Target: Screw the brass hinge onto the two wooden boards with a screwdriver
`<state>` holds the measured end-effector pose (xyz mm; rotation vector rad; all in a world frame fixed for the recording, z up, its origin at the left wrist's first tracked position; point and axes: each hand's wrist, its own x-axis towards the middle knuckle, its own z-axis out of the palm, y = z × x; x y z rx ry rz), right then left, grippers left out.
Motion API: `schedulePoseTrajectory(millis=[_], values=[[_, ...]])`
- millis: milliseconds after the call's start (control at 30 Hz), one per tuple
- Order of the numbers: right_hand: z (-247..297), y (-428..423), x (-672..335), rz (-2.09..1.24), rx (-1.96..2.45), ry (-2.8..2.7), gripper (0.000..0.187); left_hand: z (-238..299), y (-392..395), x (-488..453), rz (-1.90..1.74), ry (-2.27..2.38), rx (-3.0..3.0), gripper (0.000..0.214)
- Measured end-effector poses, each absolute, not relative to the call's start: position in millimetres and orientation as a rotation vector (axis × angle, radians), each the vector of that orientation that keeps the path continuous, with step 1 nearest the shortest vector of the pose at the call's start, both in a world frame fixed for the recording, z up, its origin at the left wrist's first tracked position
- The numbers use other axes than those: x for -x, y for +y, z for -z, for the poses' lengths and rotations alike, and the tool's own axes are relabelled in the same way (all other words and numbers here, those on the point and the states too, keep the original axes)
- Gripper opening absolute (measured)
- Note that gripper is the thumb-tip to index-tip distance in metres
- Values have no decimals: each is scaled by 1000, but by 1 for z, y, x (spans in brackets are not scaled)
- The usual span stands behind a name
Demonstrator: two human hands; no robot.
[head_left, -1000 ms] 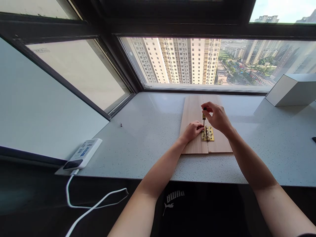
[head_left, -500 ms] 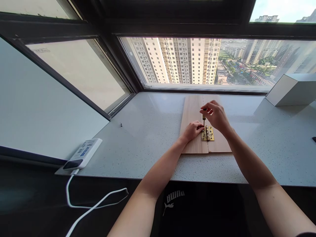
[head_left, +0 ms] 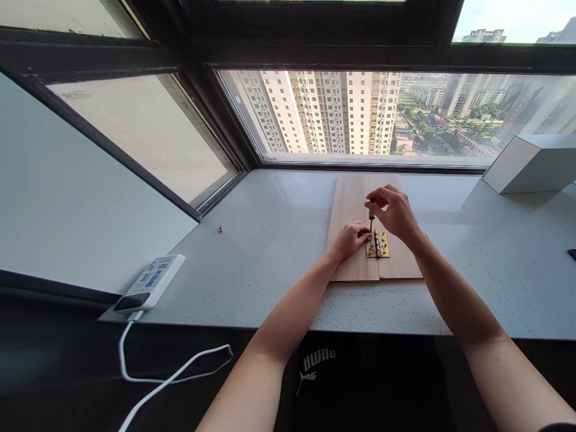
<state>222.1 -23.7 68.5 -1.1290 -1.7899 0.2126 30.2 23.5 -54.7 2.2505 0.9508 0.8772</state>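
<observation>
Two pale wooden boards lie side by side on the sill, the left board (head_left: 348, 201) and the right board (head_left: 398, 261) meeting at a straight seam. Across that seam sits a brass hinge (head_left: 377, 244) with screws in its leaves. My left hand (head_left: 347, 240) rests on the left board, its fingertips beside the hinge. My right hand (head_left: 389, 213) pinches a small black-handled screwdriver (head_left: 371, 211) upright, its shaft reaching down to the top of the hinge. The exact screw under the tip is too small to tell.
The boards lie on a speckled grey stone sill (head_left: 252, 282) below a large window. A loose screw (head_left: 220, 228) lies to the left. A white box (head_left: 531, 165) stands at the right, and a white power strip (head_left: 150, 282) with a cable sits at the front left edge.
My right fingers have shifted slightly around the screwdriver. The camera view has moved a little, while the left hand and the hinge stay in place.
</observation>
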Motion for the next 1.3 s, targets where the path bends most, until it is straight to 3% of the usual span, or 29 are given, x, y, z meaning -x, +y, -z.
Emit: schedulePoseTrajectory(millis=[400, 533, 700, 800, 1033, 1300], values=[[-79, -32, -232, -314, 1082, -1887, 15, 54, 23, -31, -863, 955, -2254, 12], [-73, -26, -230, -279, 1078, -1858, 6, 52, 22, -32, -852, 961, -2271, 11], [-67, -20, -225, -201, 1073, -1759, 12, 51, 22, -33, -842, 963, -2278, 12], [-69, -21, -226, -207, 1060, -1770, 3, 51, 22, -33, -848, 957, -2277, 12], [-72, -25, -229, -343, 1058, -1822, 18, 48, 20, -32, -836, 968, -2296, 13], [-67, -20, -229, -233, 1084, -1778, 12, 47, 19, -33, -817, 988, -2286, 13]])
